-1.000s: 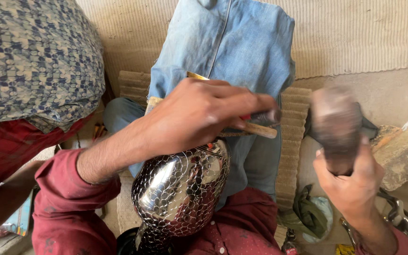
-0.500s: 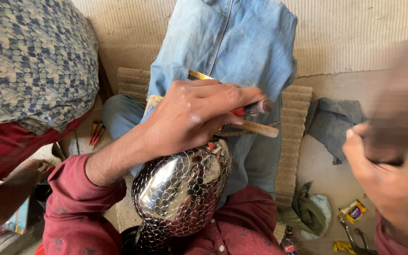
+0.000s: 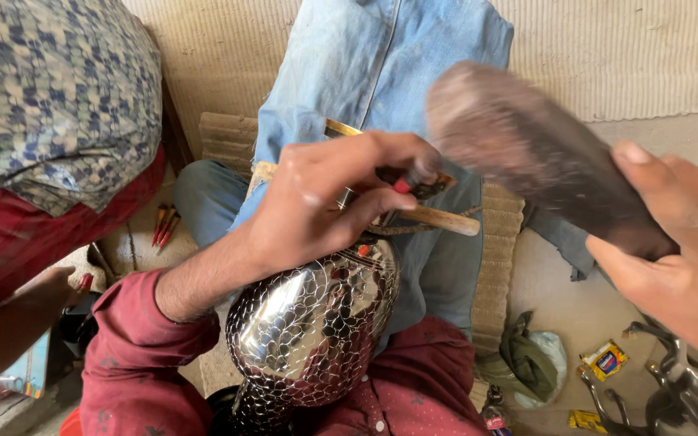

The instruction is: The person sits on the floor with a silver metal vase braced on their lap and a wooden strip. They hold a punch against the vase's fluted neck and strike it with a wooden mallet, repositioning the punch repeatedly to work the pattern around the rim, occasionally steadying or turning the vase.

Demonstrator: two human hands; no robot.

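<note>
Left hand [image 3: 317, 202] pinches a small punch [image 3: 409, 179] on the shiny vessel [image 3: 313, 327]; right hand [image 3: 672, 266] grips a blurred, probably heavy mallet [image 3: 527, 149]. I judge the vessel rigid, slick.

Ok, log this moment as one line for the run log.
left hand: grips punch tool over patterned metal vessel | right hand: holds blurred wooden mallet raised | vessel: on lap | other person: at left

A pale ribbed mat [image 3: 624, 48] hangs or lies across the top of the scene, lit by soft daylight. Below it spreads a dusty concrete floor [image 3: 551, 299]. On that floor, below the mat's right end, lie a crumpled green cloth [image 3: 531, 363] and small yellow packets [image 3: 603, 359].
</note>
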